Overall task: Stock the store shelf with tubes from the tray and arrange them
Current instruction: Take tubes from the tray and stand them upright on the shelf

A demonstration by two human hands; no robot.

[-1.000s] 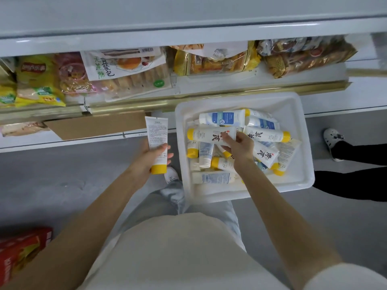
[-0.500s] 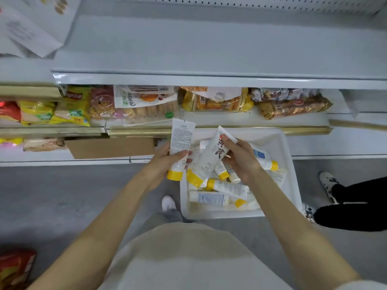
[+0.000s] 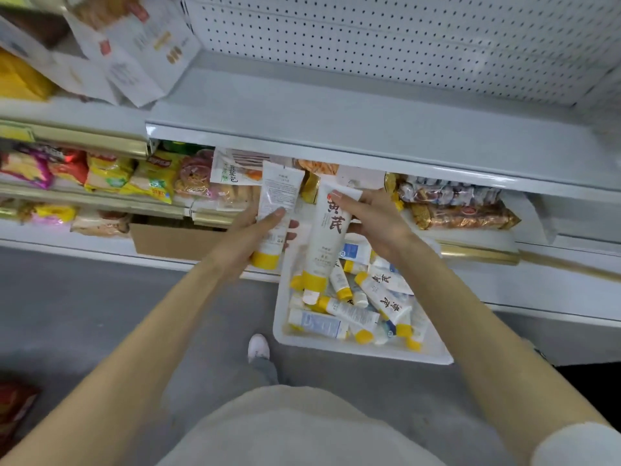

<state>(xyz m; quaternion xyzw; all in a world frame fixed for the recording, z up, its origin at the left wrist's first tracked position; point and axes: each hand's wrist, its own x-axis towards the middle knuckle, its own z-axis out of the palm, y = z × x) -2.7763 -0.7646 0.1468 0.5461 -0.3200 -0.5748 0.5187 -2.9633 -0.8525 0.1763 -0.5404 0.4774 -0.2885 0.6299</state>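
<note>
My left hand grips a white tube with a yellow cap, cap down, its printed back toward me. My right hand holds a second white tube with large brown characters, also cap down. Both tubes hang in front of the shelves, above the left part of the white tray. Several more white tubes with yellow caps lie jumbled in the tray. The white shelf with a pegboard back stretches bare above my hands.
Snack bags and wrapped pastries fill the lower shelves. A cardboard box sits on the bottom shelf to the left. Paper-like packs lie at the upper left. Grey floor and my shoe are below.
Both hands rose with their tubes from the tray toward the shelves. The right hand lifted its tube out of the tray. The view tilted up, showing the bare upper shelf.
</note>
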